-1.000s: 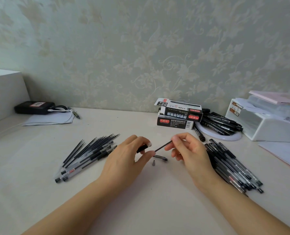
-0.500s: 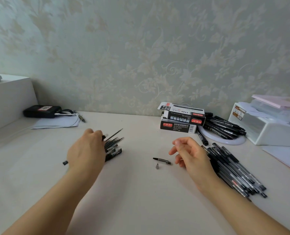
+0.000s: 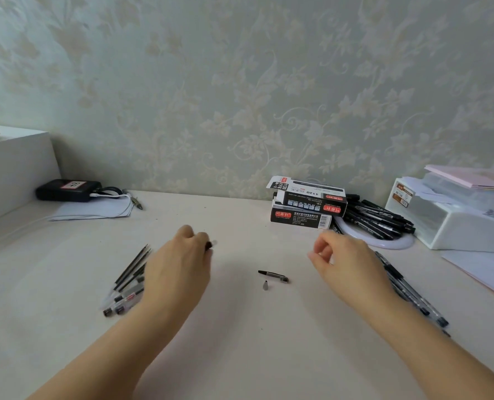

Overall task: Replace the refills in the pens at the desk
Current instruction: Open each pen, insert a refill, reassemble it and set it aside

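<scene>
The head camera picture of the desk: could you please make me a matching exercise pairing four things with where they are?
Things:
1. pen cap
2. metal tip
3. refill boxes
4. pen barrel

Places:
A. stacked by the wall
B. held in the left hand
C. lying on the desk between the hands
D. just in front of the pen cap

Pairs: 1-C, 2-D, 3-A, 4-B

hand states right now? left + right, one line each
Left hand: fingers curled round a pen barrel, its dark and clear end poking out past the knuckles.
Right hand: loosely curled above the desk, holding nothing.
</scene>
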A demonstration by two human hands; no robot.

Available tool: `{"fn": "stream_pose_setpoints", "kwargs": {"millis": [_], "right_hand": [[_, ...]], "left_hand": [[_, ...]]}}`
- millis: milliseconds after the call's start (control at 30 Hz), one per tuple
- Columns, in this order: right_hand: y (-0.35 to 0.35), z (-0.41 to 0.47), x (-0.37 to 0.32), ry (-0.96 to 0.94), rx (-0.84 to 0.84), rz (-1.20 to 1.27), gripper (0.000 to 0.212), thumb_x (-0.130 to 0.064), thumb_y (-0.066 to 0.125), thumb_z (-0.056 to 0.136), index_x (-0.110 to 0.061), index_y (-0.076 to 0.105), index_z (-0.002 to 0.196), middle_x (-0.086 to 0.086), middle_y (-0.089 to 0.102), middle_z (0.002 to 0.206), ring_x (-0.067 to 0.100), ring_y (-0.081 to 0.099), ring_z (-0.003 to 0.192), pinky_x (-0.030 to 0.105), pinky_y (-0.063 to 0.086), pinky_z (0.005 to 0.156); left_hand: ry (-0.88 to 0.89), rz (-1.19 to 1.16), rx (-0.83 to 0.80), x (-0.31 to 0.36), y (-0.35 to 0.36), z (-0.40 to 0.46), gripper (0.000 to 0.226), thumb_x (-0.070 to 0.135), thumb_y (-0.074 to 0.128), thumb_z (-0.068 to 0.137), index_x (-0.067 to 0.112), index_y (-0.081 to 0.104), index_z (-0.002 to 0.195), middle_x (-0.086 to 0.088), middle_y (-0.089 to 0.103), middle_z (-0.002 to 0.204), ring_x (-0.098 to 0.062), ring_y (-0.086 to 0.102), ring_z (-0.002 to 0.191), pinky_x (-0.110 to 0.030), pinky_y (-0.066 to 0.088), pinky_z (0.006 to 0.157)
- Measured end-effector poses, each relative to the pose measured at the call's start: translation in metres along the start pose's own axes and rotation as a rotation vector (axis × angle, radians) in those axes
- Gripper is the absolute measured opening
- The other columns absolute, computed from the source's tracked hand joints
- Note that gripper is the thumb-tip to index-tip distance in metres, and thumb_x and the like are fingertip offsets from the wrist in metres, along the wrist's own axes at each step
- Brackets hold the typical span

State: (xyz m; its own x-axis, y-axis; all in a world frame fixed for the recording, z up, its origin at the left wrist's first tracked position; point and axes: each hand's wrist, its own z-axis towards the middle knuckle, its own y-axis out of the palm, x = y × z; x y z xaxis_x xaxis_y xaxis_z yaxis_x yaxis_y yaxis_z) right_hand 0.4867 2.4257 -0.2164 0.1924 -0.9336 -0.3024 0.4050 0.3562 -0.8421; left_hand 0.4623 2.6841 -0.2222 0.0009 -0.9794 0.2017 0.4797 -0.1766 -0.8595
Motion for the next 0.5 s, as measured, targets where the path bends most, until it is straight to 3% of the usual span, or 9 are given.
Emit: {"fn": "stream_pose_setpoints", "kwargs": {"millis": [133, 267, 500], "right_hand": [[-0.02, 0.007, 0.004, 0.17, -0.247, -0.181, 0.023, -0.044, 0.071, 0.078, -0.024, 0.061, 0.081, -0.004, 0.065, 0.089, 0.021, 0.062, 0.087, 0.033, 0.053, 0.074], [-0.026, 0.006, 0.003, 0.187, -0.411, -0.266, 0.027, -0.04, 0.073, 0.075, -0.017, 0.064, 0.085, -0.002, 0.065, 0.094, 0.021, 0.063, 0.09, 0.036, 0.054, 0.08], [-0.019, 0.004, -0.003, 0.144, -0.5, -0.28, 0.016, -0.027, 0.059, 0.089, -0.012, 0.065, 0.088, 0.004, 0.068, 0.093, 0.024, 0.063, 0.09, 0.033, 0.054, 0.077]], "left_hand": [[0.183, -0.175, -0.069, 0.024, 0.01, -0.015, 0.02, 0.042, 0.046, 0.096, 0.028, 0.061, 0.098, 0.01, 0.051, 0.095, -0.016, 0.06, 0.081, -0.031, 0.05, 0.06], [0.256, -0.253, -0.132, 0.026, 0.019, -0.018, 0.018, 0.04, 0.048, 0.096, 0.028, 0.061, 0.092, 0.011, 0.05, 0.088, -0.012, 0.05, 0.069, -0.028, 0.046, 0.057], [0.263, -0.357, -0.14, 0.023, 0.022, -0.016, 0.017, 0.043, 0.049, 0.095, 0.032, 0.062, 0.096, 0.014, 0.051, 0.088, -0.007, 0.05, 0.07, -0.031, 0.049, 0.065]]}}
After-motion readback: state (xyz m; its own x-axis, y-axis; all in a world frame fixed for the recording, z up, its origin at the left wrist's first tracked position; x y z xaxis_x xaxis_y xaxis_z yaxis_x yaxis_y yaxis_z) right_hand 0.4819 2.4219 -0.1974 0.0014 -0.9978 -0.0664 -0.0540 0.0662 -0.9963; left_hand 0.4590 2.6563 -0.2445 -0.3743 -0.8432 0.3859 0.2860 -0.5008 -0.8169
